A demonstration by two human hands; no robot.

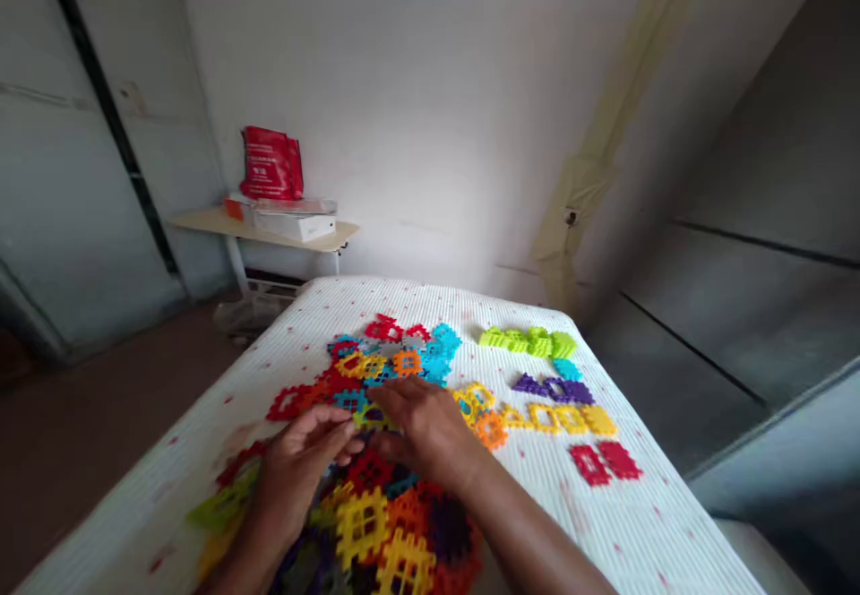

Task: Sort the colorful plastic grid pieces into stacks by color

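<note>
Interlocking plastic building pieces in many colours lie heaped on the table in front of me. My left hand [302,453] is over the left part of the heap, its thumb and fingers curled close together; whatever they may hold is hidden. To its right, my right hand [423,420] reaches over the heap with thumb and fingers apart. A lime-green piece [369,417] shows between the hands, close to the right fingers; I cannot tell whether they touch it. Below the hands lie a yellow window-shaped piece [363,523] and several orange, red and purple ones.
On the table's right side are rows of lime-green pieces [528,341], purple pieces [554,388], yellow pieces [561,418] and red pieces [606,463]. A white dotted cloth [537,496] covers the table. Behind stands a side table [202,219] with a red bag [270,163] and white box [296,224].
</note>
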